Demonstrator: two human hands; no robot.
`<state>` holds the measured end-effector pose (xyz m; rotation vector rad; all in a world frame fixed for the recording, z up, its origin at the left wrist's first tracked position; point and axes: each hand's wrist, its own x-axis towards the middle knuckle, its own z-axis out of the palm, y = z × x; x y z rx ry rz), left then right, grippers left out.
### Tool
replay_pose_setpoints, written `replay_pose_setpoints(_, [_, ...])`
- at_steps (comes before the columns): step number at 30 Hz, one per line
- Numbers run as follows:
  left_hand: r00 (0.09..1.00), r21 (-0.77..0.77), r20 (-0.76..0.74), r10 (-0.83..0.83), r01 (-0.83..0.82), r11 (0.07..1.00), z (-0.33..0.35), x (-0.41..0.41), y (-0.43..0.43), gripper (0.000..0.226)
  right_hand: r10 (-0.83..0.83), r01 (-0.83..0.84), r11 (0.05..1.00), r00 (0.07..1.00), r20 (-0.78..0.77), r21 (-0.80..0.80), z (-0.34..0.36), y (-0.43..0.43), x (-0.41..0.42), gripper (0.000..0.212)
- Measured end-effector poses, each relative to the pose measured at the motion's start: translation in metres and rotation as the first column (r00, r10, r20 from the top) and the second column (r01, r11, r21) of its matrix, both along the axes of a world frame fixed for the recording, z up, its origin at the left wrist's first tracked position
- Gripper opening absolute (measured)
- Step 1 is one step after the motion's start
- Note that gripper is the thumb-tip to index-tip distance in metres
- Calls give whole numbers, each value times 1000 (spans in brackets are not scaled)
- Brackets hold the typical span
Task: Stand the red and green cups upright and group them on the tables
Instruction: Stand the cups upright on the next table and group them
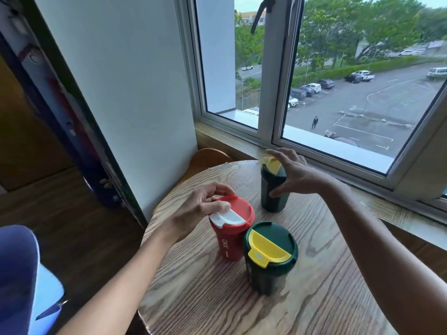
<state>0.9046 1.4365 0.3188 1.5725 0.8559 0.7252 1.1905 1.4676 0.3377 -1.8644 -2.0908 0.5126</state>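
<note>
Wood grain covers the round table (302,274), and its near part is bare, with free surface on the right side up to the curved edge. Nearest to the viewer stands a green cup (269,258), upright, with a green lid and a yellow flap that lies flat and closed. Just beside it on the left, almost touching, stands the red cup (229,234), also upright, with a red lid and a white flap. The left hand (200,211) rests on this lid from the left; its fingers are bent and pinch the rim and the white flap. What is inside the cups cannot be seen because the lids cover them.

Farther back, well apart from these two and near the far edge of the table, a second green cup (274,189) stands upright, its yellow flap lifted. The right hand (290,174) is around its top with fingers spread apart, and I cannot tell if they touch it. Behind the table runs a wooden sill (232,143) under the window (338,93), and a chair back (208,159) shows between table and wall (125,81).
</note>
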Motion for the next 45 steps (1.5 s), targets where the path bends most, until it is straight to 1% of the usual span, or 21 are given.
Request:
replay_pose_setpoints(2, [1000,2,8,0,0,1000,-2,0,1,38,94,-95,993,995,-14,-67,8,1,4,104])
replay_pose_setpoints(4, [1000,4,22,6,-6,1000,-4,0,1,35,101,-106,988,994,-48,-110,13,2,5,99])
replay_pose_setpoints(7, [998,4,53,20,-20,1000,-6,0,1,35,9,-11,998,1000,-23,-54,17,-1,0,95])
replay_pose_setpoints(9, [998,7,60,19,-19,1000,-8,0,1,39,-82,82,997,997,15,-12,14,-4,-5,99])
replay_pose_setpoints(11, [998,4,66,19,-19,1000,-8,0,1,44,-137,137,990,991,14,-12,11,-7,-8,106])
replay_pose_setpoints(13, [998,9,58,18,-18,1000,-8,0,2,46,-120,118,991,992,-43,-59,10,-9,-7,112])
replay_pose_setpoints(15, [999,18,46,14,-15,1000,-9,-1,2,46,-70,59,993,991,-118,-99,11,-11,-3,112])
replay_pose_setpoints(16, [999,18,48,14,-15,1000,-9,-1,2,45,-54,40,995,987,-148,-96,8,-11,1,109])
replay_pose_setpoints(18, [998,10,59,17,-17,1000,-9,-2,2,44,-50,38,997,981,-187,-66,0,-11,7,94])
replay_pose_setpoints(19, [998,8,62,17,-18,1000,-9,-2,1,43,-46,33,998,970,-241,-59,-7,-13,7,89])
replay_pose_setpoints(20, [998,9,59,16,-16,1000,-9,-2,1,43,-40,15,997,939,-341,-76,-14,-16,5,86])
replay_pose_setpoints(21, [998,9,58,14,-14,1000,-9,-2,0,42,-34,-13,995,882,-470,-97,-22,-19,3,85])
replay_pose_setpoints(23, [998,7,60,14,-14,1000,-9,-1,0,40,-35,-48,993,766,-642,-111,-38,-24,-2,82])
replay_pose_setpoints(25, [998,5,61,15,-15,1000,-9,-1,0,40,-53,-59,990,674,-737,-125,-49,-27,-8,75])
replay_pose_setpoints(27, [998,4,66,15,-16,1000,-9,-2,-1,40,-80,-33,992,612,-787,-125,-58,-28,-12,76])
replay_pose_setpoints(29, [998,-2,67,18,-18,1000,-10,-2,-1,41,-94,4,994,593,-800,-113,-63,-28,-12,82])
replay_pose_setpoints(33, [998,-6,62,12,-11,1000,-9,-2,-2,40,-90,36,996,604,-792,-86,-69,-38,-8,89])
replay_pose_setpoints(38, [997,-21,76,10,-8,1000,-11,-1,-2,41,-79,45,997,650,-756,-66,-73,-65,-5,80])
replay_pose_setpoints(40, [996,-26,84,10,-8,1000,-12,-1,-1,41,-69,30,997,621,-780,-65,-74,-74,-5,75])
replay_pose_setpoints(42, [996,-26,94,8,-6,1000,-13,-1,0,42,-66,-2,997,572,-818,-81,-74,-81,-5,73])
replay_pose_setpoints(45, [996,-21,87,5,-3,1000,-13,-1,0,42,-75,-87,986,522,-850,-141,-71,-83,1,72])
